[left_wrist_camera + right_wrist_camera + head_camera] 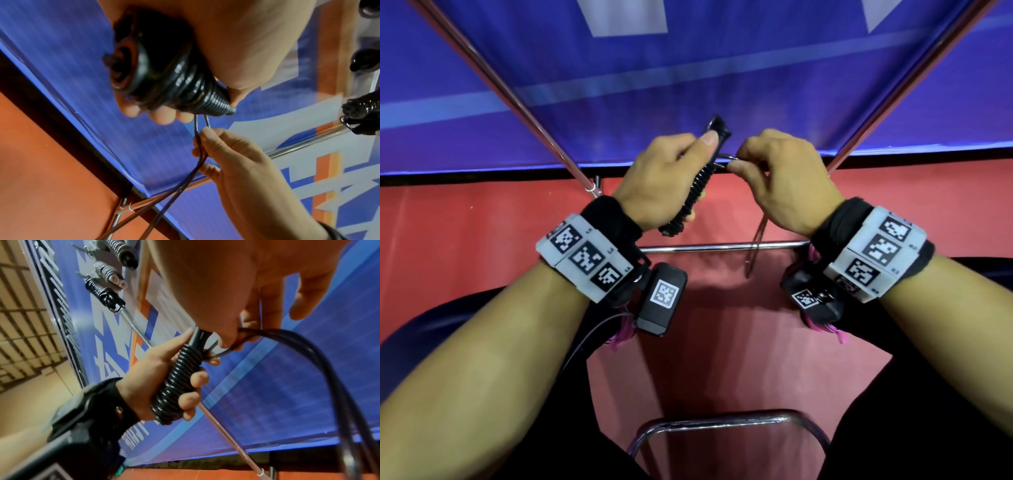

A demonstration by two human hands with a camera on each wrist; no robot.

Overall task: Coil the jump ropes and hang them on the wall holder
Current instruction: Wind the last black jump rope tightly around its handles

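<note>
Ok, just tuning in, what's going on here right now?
A person looks to be finishing a coil. The left hand grips a black jump rope wound tightly round its handles, while the right hand pinches the loose strands at the bundle's upper end. It isn't hung yet; other coiled ropes sit on the wall holder.

Handle [698,185] mid-section hidden inside the left hand [655,181]; rope strands [196,138] off the lower edge.

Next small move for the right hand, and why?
Probably wrap the rope loop another turn round the rope-wound handle: the left hand grips that handle, the right hand pinches the loop beside its end, and loose strands hang below, uncoiled.
</note>
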